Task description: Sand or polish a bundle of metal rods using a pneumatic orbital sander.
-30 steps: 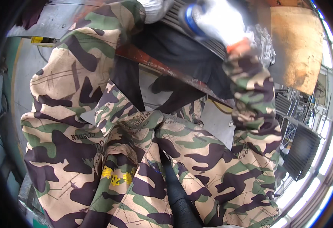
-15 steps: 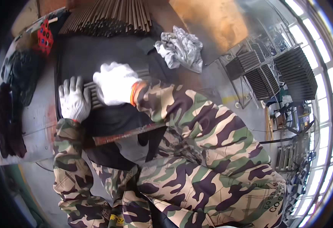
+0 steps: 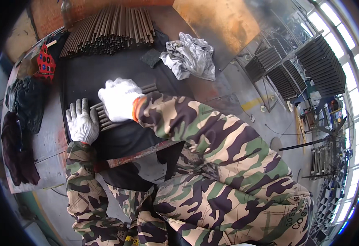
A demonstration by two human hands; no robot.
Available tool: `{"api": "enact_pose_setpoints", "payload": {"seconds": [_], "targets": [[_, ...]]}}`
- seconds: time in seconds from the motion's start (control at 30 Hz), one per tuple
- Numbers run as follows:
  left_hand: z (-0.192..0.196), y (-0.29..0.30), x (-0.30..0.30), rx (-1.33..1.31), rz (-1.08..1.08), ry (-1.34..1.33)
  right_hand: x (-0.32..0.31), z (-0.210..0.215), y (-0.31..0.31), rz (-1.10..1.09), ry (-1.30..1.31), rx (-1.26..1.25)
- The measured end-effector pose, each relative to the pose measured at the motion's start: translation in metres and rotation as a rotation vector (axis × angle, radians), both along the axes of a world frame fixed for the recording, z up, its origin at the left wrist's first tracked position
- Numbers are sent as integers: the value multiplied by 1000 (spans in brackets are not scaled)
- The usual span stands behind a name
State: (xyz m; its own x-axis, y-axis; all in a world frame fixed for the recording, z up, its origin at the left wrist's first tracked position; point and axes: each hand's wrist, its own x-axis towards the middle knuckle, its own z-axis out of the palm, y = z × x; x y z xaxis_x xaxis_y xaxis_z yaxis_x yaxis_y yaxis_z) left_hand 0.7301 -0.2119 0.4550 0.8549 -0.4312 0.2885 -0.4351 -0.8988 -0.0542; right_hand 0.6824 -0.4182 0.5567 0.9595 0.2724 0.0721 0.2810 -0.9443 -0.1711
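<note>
A row of slim metal tubes (image 3: 105, 121) lies side by side on a black sheet (image 3: 81, 78) that covers the bench before me. At the tubes' left ends rests my left hand (image 3: 82, 124), in a white knit glove, its fingers stretched out. My right hand (image 3: 120, 101), gloved in white with an orange cuff, sits across the middle of the row with its fingers curled down. Whatever is under or inside its fingers is hidden by the glove. Some tube ends show beyond its far right side.
A big stack of brown tubes (image 3: 109, 30) lies at the far side. Nearby are a small dark pad (image 3: 150, 58) and a crumpled grey cloth (image 3: 192, 56). A red patterned box (image 3: 45, 65) and dark cloths (image 3: 24, 100) lie left. Loaded racks (image 3: 321, 67) stand at right.
My view has shifted, so the bench appears lower and more of its far side shows. Both hands stay at the tubes; the right has shifted only slightly, its fingers still curled.
</note>
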Motion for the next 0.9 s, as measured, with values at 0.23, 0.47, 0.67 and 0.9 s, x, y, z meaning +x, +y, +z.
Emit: {"api": "enact_pose_setpoints", "payload": {"seconds": [0.23,0.47,0.67,0.9], "targets": [[-7,25,-14,25,-4,-62,18,18,5,-17,118,-13],[4,-3,-17,-146,-77,-92,10,28,-2,-76,56,-176],[9,0,-19,-153,-105,-167,20,4,-2,42,-112,-119],[12,8,-29,-142,-103,-98,35,14,2,14,-103,-85]]}}
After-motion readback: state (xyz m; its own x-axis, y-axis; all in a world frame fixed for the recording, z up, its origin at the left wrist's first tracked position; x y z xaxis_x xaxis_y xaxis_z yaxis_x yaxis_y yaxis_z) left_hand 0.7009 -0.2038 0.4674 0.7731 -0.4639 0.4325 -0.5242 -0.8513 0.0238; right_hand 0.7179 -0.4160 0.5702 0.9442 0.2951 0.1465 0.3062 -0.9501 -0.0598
